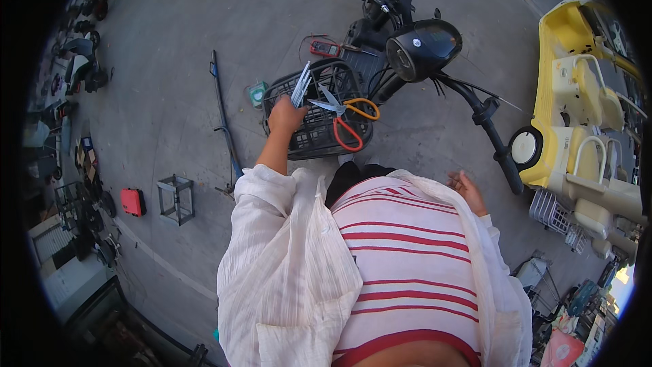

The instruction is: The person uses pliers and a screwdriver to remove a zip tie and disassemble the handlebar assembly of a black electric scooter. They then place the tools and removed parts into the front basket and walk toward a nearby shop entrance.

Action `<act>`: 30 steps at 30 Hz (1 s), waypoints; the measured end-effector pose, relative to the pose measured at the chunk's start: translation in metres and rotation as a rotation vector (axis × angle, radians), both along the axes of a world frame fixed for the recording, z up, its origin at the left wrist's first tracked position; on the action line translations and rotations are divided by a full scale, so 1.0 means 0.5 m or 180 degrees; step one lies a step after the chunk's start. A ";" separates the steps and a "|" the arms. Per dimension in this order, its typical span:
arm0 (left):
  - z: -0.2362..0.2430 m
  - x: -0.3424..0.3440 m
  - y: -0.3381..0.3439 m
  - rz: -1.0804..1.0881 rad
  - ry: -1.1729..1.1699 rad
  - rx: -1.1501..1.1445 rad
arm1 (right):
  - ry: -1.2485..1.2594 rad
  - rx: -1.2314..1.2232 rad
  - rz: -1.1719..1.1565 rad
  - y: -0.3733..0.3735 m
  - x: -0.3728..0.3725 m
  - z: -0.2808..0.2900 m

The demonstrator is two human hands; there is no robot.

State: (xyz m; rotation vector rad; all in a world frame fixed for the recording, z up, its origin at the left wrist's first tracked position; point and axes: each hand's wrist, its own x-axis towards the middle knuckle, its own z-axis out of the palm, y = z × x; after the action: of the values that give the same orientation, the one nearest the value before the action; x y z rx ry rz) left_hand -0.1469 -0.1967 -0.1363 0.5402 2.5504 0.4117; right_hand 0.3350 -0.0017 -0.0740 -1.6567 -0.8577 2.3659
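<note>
My left hand (287, 115) is closed round a bundle of thin, pale strips (301, 86) that stick up past the fingers; their exact kind is unclear. It is over the left part of a black plastic basket (267, 112) at the front of a dark electric bike. Beside the hand are large scissors (331, 105), blades spread, with one orange and one red handle loop. Whether they rest on the basket or touch my fingers I cannot tell. My right hand (468, 191) hangs at my right side, fingers loosely apart, holding nothing, below the handlebar grip (508, 168).
The bike's round headlight (424, 49) stands beyond the basket. A red multimeter (325, 48) lies behind it, a green-and-white item (257, 94) left. Further left are a long metal bar (219, 95), a metal frame (176, 200) and a red case (133, 202). Right stands a yellow vehicle (553, 115).
</note>
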 end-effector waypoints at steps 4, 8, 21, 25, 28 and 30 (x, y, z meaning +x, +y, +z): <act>-0.004 -0.006 0.016 0.0002 -0.0124 -0.0164 | -0.0060 0.0030 -0.0048 0.007 0.023 0.000; -0.030 -0.018 0.018 0.0100 -0.0014 -0.0230 | -0.0052 0.0151 0.0038 0.010 0.026 0.004; 0.234 0.130 -0.050 0.1571 -0.2758 0.2681 | 0.1138 0.1625 0.2110 -0.022 -0.351 0.197; 0.301 0.278 -0.036 0.1555 -0.3619 0.3264 | 0.1709 0.1513 0.2297 -0.074 -0.475 0.225; 0.312 0.344 -0.033 0.1705 -0.3810 0.3425 | 0.1666 0.1235 0.2647 -0.083 -0.518 0.217; 0.312 0.371 -0.041 0.1849 -0.3865 0.3568 | 0.1687 0.0877 0.2595 -0.091 -0.522 0.211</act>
State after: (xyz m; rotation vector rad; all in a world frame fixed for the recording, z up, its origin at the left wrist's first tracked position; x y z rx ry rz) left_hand 0.0384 -0.2172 0.0199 -0.1671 1.0622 1.7385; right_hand 0.0741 -0.0474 0.0314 -0.5456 -1.8541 2.7394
